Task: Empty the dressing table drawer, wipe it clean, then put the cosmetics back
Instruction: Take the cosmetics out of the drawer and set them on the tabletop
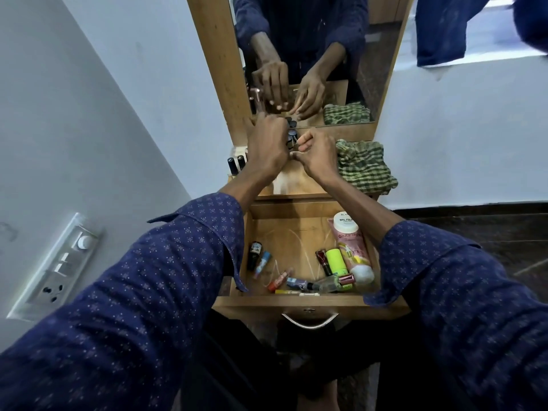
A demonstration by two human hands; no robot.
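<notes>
Drawer (296, 301) open; both hands' curled fingers (305, 140) perhaps hide small bottles (292, 134).

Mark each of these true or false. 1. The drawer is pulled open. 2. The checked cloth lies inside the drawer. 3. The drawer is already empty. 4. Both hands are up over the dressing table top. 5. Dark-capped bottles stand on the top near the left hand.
1. True: the drawer is pulled out.
2. False: the checked cloth lies on the dressing table top, to the right, not in the drawer.
3. False: cosmetics remain inside, among them a pink tube and a green-capped bottle.
4. True: the left hand and right hand are both above the top.
5. True: dark-capped bottles stand just beside the left hand.
</notes>
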